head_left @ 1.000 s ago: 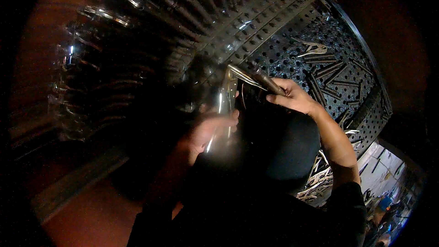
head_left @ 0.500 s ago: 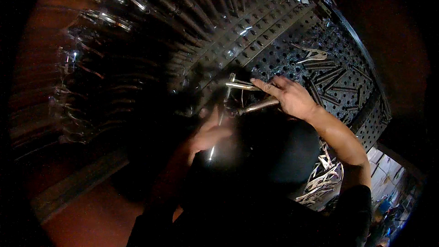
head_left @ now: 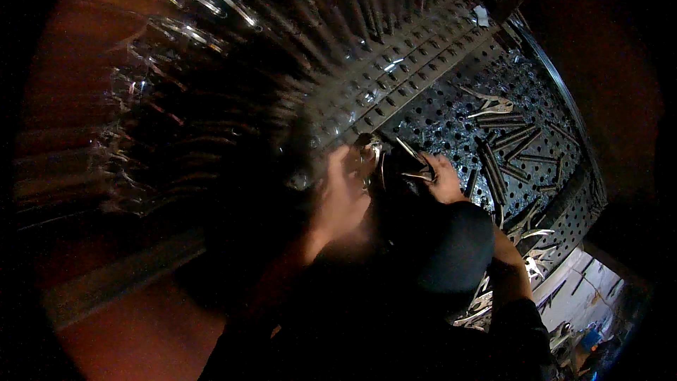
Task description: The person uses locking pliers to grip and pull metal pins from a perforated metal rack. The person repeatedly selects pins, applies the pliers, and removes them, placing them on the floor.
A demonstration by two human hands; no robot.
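Note:
My right hand is over the perforated metal tray, its fingers closed on thin metal instruments whose tips point up and left. My left hand is blurred, just left of it, and grips a shiny instrument with ring handles. The two hands nearly touch. A dark rounded shape lies below them and hides my right wrist.
Several long metal instruments lie loose on the perforated tray at the right. Rows of shiny instruments fan out along the upper left. A reddish-brown surface fills the lower left. More tools lie by the tray's lower edge.
My right hand has come down and left, closer to my left hand. My left hand has risen toward the tray. The instruments in my right hand now sit lower over the perforated tray.

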